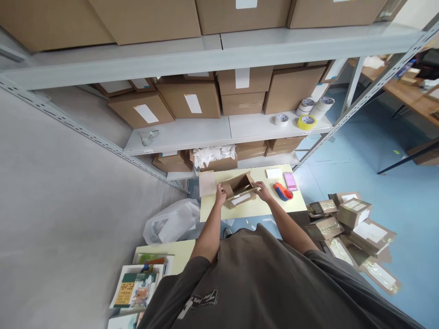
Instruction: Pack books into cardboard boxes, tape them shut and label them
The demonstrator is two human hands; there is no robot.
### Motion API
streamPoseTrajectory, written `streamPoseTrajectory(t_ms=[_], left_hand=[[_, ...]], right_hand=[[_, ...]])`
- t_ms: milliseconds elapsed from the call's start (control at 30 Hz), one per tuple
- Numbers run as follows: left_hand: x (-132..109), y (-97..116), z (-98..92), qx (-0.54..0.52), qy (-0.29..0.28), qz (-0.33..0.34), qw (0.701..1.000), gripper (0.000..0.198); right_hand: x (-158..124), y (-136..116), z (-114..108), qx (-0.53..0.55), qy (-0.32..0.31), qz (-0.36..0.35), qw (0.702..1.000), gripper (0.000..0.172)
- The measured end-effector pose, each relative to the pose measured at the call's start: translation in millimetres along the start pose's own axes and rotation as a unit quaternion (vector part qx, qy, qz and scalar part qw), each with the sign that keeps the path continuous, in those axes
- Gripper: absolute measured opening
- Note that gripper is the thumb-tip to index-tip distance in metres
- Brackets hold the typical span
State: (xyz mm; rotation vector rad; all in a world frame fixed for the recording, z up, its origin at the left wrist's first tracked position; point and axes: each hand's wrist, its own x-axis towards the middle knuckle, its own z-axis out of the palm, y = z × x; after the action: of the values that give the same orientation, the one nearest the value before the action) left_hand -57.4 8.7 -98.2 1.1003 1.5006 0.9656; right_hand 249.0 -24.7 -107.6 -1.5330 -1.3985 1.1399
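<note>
Holding an open brown cardboard box (239,190) on or just over the pale yellow desk (206,208); cannot tell which. Pinching one end with the left hand (220,194), the other with the right hand (262,191). Could bend or rip the box by pulling too hard. Could bump the red-and-blue plastic holder (283,192) by swinging right. Cannot see under the box. Cannot make out the blurry pink thing (290,181).

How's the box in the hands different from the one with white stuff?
The held box is gripped by the left hand and right hand; the other box sits untouched on the low shelf. The held box shows a white label; the other box shows none. White stuff heaps up in the other box, none in the held box. Both are open brown cardboard.
</note>
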Motion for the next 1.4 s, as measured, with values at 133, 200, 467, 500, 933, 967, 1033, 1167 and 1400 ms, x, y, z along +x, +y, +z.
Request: streamPoseTrajectory(t_ms=[133,200,467,500,933,967,1033,1167,1400], left_hand=[[8,-3,2.2,0.012,-0.002,0.015,1.000,0.056],[11,-8,3.9,0.022,-0.018,0.029,0.999,0.051],[17,-29,8.0,0.030,-0.098,0.019,0.995,0.047],[18,-30,8.0,0.032,-0.103,0.012,0.994,0.045],[19,-45,15.0,0.081,-0.129,0.064,0.986,0.037],[18,-48,15.0,0.084,-0.125,0.068,0.986,0.040],[19,-52,15.6,0.087,-0.117,0.064,0.987,0.047],[23,-59,25.7,0.100,-0.056,0.022,0.993,0.076],[27,-62,53.6,0.138,0.013,-0.051,0.989,0.081]], right_hand=[[-12,18,5,-0.016,0.022,0.042,0.999,0.041],[-22,28,10,0.010,0.007,0.060,0.998,0.041],[-43,21,35,0.082,0.092,0.115,0.986,0.046],[-42,17,38,0.085,0.106,0.130,0.982,0.048],[-14,-15,65,-0.200,0.181,0.295,0.917,0.051],[-14,-16,66,-0.207,0.186,0.296,0.914,0.060],[-13,-16,65,-0.216,0.186,0.304,0.909,0.081],[-8,-15,55,-0.217,0.138,0.304,0.917,0.088],[13,-18,39,-0.184,0.032,0.339,0.922,0.061]])
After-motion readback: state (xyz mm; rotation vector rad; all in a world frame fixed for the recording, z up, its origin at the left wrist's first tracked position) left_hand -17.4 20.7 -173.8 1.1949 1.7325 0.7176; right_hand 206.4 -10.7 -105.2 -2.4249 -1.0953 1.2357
